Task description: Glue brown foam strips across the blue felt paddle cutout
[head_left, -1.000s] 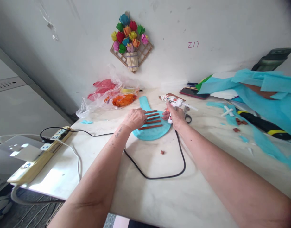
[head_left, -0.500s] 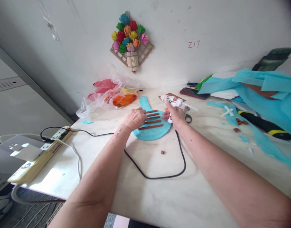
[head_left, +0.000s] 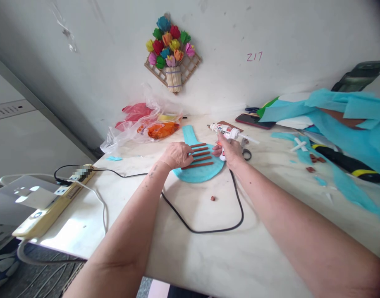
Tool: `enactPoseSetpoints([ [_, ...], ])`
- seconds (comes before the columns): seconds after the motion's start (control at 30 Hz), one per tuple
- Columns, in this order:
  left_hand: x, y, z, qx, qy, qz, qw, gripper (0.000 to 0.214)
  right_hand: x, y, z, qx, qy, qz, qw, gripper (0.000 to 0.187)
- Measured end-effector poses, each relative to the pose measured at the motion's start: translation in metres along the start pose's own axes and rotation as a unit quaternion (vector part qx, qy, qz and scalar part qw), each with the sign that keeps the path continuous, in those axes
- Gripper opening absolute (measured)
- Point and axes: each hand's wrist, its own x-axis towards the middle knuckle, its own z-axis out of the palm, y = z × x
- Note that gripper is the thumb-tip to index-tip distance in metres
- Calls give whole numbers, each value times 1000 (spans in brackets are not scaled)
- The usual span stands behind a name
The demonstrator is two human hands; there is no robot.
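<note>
Several thin brown strips [head_left: 202, 164] lie side by side across the round part of a light-blue, paddle-shaped piece [head_left: 198, 175] on the table. My left hand [head_left: 178, 155] rests over the left side of this piece, its fingers curled and pinching at the left end of a strip; the fingertips are partly hidden. In my right hand [head_left: 233, 152] is a white glue gun [head_left: 224, 131], held by the handle, nozzle pointing left and a clear glue stick poking out behind. The right fingers hover at the blue piece's right edge. The gun's black cord [head_left: 202, 232] loops across the table in front.
A yellow power strip [head_left: 53, 203] lies at the left table edge. Plastic bags [head_left: 143, 124] sit at the back. To the right are scissors [head_left: 247, 154], a phone [head_left: 254, 121], blue sheets [head_left: 341, 107], a black-and-yellow handle [head_left: 347, 159] and brown scraps. A small brown piece [head_left: 212, 198] lies in front.
My left fingers have shifted slightly at the strips' left ends. My right hand keeps the glue gun in nearly the same place.
</note>
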Motion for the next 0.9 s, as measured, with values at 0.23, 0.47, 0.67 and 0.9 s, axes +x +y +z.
enactPoseSetpoints([
  [0.23, -6, -32, 2, -144, 100, -134, 975, 31, 1, 1, 0, -4, 2, 3, 1000, 39],
  [0.47, -20, -62, 30, -123, 131, -131, 975, 36, 1, 2, -1, -7, 2, 4, 1000, 39],
  [0.67, -24, -67, 42, -128, 152, -175, 964, 33, 3, 5, -1, -28, 3, -16, 999, 43],
  [0.9, -30, -67, 41, -169, 177, -190, 951, 16, 7, 6, -2, -118, 26, -37, 992, 30],
])
